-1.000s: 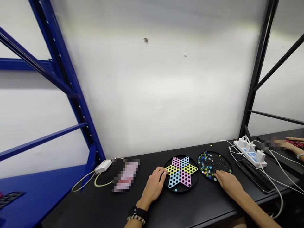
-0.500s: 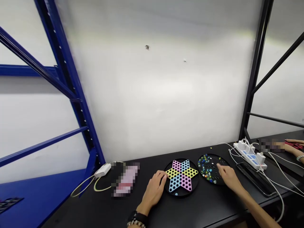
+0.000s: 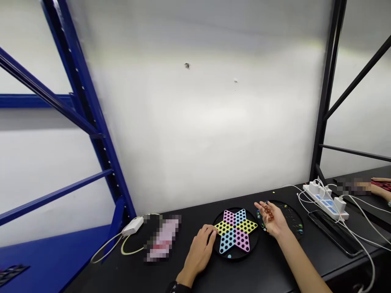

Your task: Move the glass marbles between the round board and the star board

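Observation:
A round black Chinese-checkers board (image 3: 236, 234) with a pink, blue and yellow star lies on the black table (image 3: 137, 268). My left hand (image 3: 200, 250) rests at the board's left edge, fingers curled against the rim. To the right sits a round black tray (image 3: 291, 221) with several coloured marbles. My right hand (image 3: 271, 219) is raised over the tray's left side, palm up and cupped, with several reddish-brown marbles (image 3: 269, 211) lying in it.
A white power strip (image 3: 326, 200) with plugs and white cables and a dark phone (image 3: 331, 232) lie at the right. A white charger (image 3: 132, 226) and a pink packet (image 3: 163, 240) lie at the left. Blue shelving stands left, a black frame right. Another person's hand (image 3: 380, 185) shows far right.
My right hand left the marbles in the tray, rose and turned palm up with reddish marbles in it. My left hand stayed at the board's edge.

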The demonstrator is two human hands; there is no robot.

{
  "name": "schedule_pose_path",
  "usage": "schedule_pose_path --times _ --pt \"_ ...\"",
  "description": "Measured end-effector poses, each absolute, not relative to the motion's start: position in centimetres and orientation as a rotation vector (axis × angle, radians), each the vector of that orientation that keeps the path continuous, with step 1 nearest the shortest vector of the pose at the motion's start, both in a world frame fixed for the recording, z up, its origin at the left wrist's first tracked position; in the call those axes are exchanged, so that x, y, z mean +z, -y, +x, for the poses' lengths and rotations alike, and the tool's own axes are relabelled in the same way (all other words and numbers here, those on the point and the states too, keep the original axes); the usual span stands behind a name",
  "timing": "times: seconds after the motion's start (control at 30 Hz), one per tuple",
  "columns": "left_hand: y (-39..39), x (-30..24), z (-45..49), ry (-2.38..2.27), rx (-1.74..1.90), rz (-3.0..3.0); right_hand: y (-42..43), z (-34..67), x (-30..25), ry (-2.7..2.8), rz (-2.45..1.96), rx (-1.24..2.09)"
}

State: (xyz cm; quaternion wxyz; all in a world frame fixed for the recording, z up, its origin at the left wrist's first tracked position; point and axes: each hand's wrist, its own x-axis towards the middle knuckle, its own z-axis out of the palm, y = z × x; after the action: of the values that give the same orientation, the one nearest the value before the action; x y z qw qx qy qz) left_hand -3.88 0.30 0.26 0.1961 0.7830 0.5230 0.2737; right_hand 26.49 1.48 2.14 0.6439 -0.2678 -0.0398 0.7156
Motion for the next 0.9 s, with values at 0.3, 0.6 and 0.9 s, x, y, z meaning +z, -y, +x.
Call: schedule_pose_path --times 0.3,0.6,0.9 --pt "-0.3 0.3 -3.7 -1.504 0.784 2.220 -5.2 23.1 1.5 0.324 -0.702 1.468" --pt "-0.1 0.4 -3.8 -1.502 0.770 2.204 -9.0 20.0 -2.4 1.151 -1.232 0.831" --pt "-0.3 0.3 -3.9 -1.481 0.757 2.218 -8.6 19.8 -2.8 1.846 -1.527 0.230"
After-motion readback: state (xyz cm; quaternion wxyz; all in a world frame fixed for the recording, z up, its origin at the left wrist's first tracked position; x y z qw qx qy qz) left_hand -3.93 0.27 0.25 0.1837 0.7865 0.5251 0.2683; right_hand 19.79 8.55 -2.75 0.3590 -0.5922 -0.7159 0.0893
